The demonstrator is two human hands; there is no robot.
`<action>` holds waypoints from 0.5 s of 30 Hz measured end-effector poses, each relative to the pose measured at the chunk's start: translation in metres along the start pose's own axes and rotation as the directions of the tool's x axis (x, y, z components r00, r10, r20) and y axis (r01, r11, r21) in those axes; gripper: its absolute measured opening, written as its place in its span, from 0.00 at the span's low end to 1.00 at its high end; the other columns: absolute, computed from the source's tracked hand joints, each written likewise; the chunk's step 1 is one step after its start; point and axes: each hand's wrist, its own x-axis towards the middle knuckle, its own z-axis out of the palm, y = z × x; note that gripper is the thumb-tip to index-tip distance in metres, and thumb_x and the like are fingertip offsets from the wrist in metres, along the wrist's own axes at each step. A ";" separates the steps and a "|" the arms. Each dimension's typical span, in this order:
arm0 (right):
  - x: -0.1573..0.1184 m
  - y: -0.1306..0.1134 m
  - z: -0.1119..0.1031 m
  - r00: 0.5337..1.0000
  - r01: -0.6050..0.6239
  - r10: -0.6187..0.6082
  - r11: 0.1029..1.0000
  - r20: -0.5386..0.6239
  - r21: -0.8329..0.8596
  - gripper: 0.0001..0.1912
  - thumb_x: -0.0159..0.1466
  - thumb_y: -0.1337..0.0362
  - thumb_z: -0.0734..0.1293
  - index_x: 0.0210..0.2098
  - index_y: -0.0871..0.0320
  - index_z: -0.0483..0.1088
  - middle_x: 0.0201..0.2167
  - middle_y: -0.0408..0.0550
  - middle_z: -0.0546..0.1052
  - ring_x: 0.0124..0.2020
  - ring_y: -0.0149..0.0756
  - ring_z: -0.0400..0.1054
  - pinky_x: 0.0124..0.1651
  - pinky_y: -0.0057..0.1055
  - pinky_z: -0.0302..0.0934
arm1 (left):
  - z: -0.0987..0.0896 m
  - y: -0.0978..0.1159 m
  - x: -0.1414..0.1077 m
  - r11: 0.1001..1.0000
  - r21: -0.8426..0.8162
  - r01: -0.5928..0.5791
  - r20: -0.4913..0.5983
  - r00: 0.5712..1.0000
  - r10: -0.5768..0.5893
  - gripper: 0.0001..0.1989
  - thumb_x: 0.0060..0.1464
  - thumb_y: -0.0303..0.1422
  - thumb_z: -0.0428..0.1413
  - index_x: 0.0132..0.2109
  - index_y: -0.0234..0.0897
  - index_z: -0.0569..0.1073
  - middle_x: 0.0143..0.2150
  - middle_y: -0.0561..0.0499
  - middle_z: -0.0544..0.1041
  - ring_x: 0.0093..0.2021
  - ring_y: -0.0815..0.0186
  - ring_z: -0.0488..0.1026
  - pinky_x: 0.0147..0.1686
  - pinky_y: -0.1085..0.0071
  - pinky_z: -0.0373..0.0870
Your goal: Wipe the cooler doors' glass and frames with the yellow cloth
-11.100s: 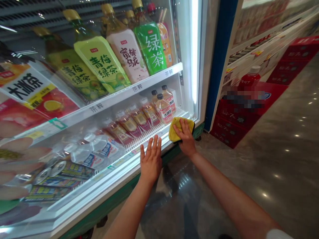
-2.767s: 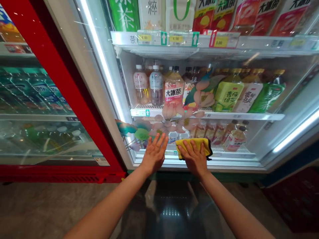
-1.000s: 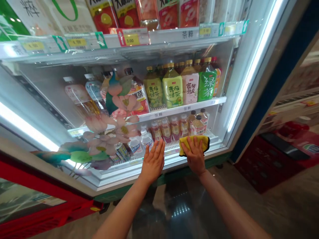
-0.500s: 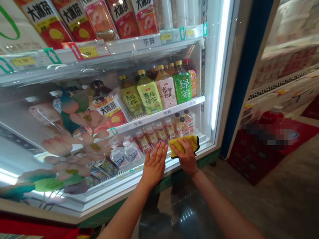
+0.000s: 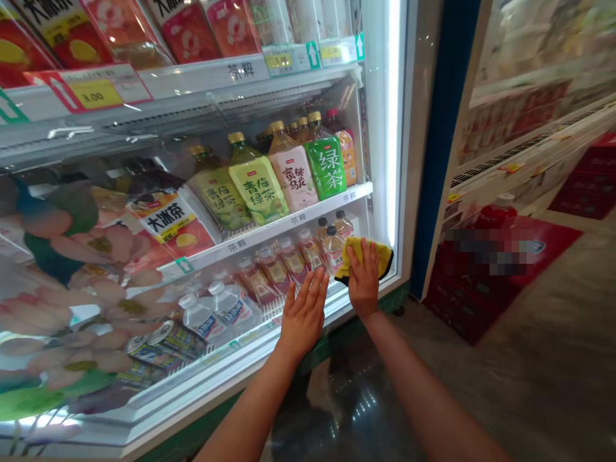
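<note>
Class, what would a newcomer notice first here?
The yellow cloth under the right hand, against the cooler's glass door at lower right. Next, the glowing light strip down the door's right side, and the big pink flowers across the glass at left.

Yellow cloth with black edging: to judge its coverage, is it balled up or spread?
Spread: the yellow cloth shows on both sides of the right hand, its black edge outward. Whether it is folded double, I cannot tell.
</note>
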 end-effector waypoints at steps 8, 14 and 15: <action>0.025 0.006 -0.007 0.938 -0.216 0.230 0.973 -0.258 0.083 0.23 0.71 0.64 0.60 0.64 0.50 0.69 0.60 0.56 0.64 0.64 0.48 0.61 0.68 0.55 0.56 | 0.005 0.014 0.026 0.999 -0.025 -0.031 -0.032 0.999 0.031 0.39 0.60 0.27 0.51 0.75 0.34 0.48 0.74 0.47 0.54 0.77 0.64 0.36 0.75 0.55 0.23; 0.038 0.024 -0.006 0.925 -0.320 0.329 0.944 -0.190 0.079 0.27 0.73 0.61 0.54 0.71 0.50 0.58 0.71 0.56 0.57 0.73 0.48 0.48 0.72 0.60 0.44 | 0.004 0.027 0.048 0.996 -0.077 -0.036 -0.021 0.999 0.034 0.41 0.59 0.26 0.51 0.75 0.34 0.46 0.74 0.47 0.55 0.77 0.65 0.35 0.75 0.57 0.23; 0.035 0.025 -0.005 0.908 -0.368 0.377 0.926 -0.184 0.080 0.28 0.74 0.60 0.53 0.73 0.51 0.54 0.73 0.57 0.54 0.75 0.49 0.44 0.72 0.61 0.43 | 0.005 0.029 0.052 0.996 -0.084 -0.037 -0.019 0.999 0.035 0.41 0.59 0.26 0.52 0.76 0.33 0.46 0.74 0.46 0.55 0.77 0.65 0.35 0.75 0.56 0.23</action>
